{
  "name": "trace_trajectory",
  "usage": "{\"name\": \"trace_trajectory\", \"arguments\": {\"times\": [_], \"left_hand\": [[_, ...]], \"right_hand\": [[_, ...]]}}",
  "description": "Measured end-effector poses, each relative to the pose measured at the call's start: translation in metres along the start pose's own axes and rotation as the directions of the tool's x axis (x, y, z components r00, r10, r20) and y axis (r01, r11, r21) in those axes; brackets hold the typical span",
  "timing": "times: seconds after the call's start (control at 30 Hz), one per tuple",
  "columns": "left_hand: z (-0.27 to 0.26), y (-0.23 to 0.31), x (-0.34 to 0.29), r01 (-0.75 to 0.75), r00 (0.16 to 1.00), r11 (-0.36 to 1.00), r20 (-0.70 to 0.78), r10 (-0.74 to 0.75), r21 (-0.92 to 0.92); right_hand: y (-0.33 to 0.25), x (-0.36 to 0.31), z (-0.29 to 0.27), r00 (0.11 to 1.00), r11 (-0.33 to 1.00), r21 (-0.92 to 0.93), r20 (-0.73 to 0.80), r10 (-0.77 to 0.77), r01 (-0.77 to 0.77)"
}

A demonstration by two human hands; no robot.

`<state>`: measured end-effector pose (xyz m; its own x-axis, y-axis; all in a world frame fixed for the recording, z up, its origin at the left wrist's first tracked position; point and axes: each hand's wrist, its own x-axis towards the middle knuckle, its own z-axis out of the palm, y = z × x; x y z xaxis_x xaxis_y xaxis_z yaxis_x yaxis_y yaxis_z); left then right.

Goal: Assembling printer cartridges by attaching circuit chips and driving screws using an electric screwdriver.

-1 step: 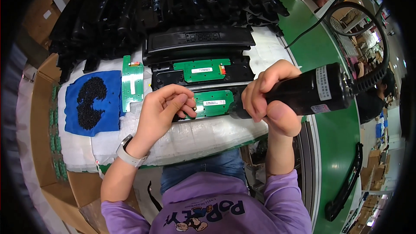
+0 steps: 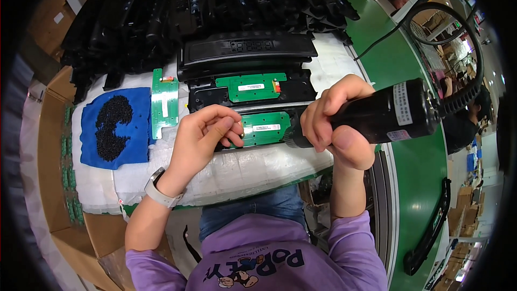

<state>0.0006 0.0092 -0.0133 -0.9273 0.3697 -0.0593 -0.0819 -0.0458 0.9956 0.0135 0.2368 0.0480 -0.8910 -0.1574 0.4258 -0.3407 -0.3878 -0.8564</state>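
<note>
My right hand (image 2: pixel 336 116) is wrapped round a black electric screwdriver (image 2: pixel 371 112). The tool lies nearly level, its ribbed nose (image 2: pixel 295 139) over the right end of the nearest green circuit board (image 2: pixel 264 128). That board sits in a black plastic housing, partly covered by my hands. At its left end is my left hand (image 2: pixel 207 132), fingers curled in and thumb against them; whatever they hold is hidden. Beyond lies another black housing (image 2: pixel 202 96) carrying a green board (image 2: pixel 253 87). The screwdriver's bit tip cannot be made out.
To the left, small black screws (image 2: pixel 113 129) are heaped on a blue cloth (image 2: pixel 141 124), beside a loose green board (image 2: pixel 164 105). A black cover (image 2: pixel 247 51) and many stacked black housings (image 2: pixel 215 5) line the back. The tool's cable (image 2: pixel 476 64) loops at the right.
</note>
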Motion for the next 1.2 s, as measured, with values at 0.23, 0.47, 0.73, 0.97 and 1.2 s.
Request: {"name": "trace_trajectory", "arguments": {"times": [0.23, 0.47, 0.73, 0.97, 1.2], "left_hand": [[0.001, 0.005, 0.002, 0.057, 0.998, 0.998, 0.015, -0.057, -0.002], [-0.002, 0.001, 0.005, 0.058, 0.998, 0.995, -0.001, -0.058, -0.086], [-0.003, 0.0, 0.004, -0.017, 0.999, 0.995, -0.052, 0.012, -0.096], [-0.001, 0.012, -0.001, -0.008, 0.994, 0.999, 0.108, 0.012, -0.038], [-0.001, 0.015, 0.0, 0.014, 0.994, 0.997, 0.109, -0.006, -0.08]], "right_hand": [[0.001, -0.002, 0.002, 0.998, 1.0, 0.01, 0.063, -0.013, 0.012], [0.001, -0.002, 0.013, 0.994, 0.985, -0.165, 0.086, 0.061, -0.047], [0.008, -0.002, 0.003, 0.999, 0.999, -0.024, 0.019, -0.039, 0.039], [0.008, 0.017, -0.004, 0.957, 0.845, 0.463, -0.025, -0.289, 0.267], [0.019, 0.022, -0.005, 0.946, 0.822, 0.494, 0.002, -0.325, 0.282]]}}
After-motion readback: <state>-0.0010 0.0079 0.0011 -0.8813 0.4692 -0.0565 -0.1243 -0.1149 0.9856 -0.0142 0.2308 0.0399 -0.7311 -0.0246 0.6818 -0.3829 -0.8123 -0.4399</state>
